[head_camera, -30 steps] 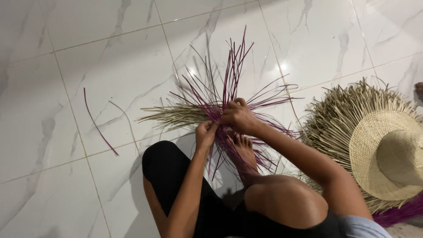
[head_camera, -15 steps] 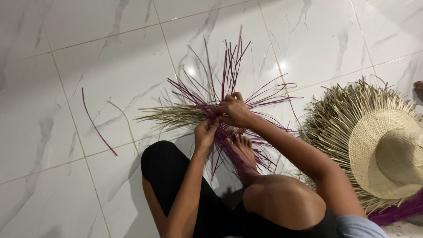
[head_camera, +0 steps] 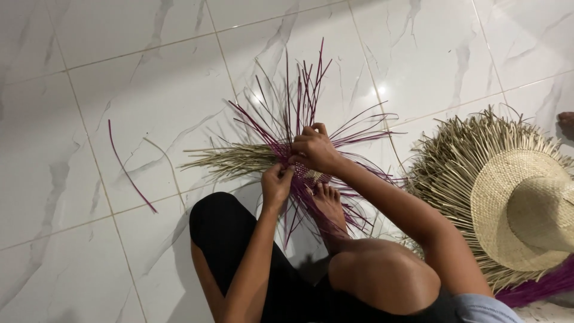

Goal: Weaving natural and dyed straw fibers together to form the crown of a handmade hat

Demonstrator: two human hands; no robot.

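Floor [head_camera: 119,90]: white marble tile. Straw hat [head_camera: 526,203] at right, unfinished, loose straw fringe round brim, nothing inside it, purple strands under its edge.

Weave [head_camera: 305,173] mid-frame on floor, pinned under foot [head_camera: 327,206]; purple and tan strips fan out. Strips likely light, springy, easy to kink; best gripped close to woven centre.

Right hand [head_camera: 317,149] curled, pinching strips on top. Left hand [head_camera: 276,182] pinching strips at near edge.

Stray purple strip [head_camera: 128,173] lies apart at left.
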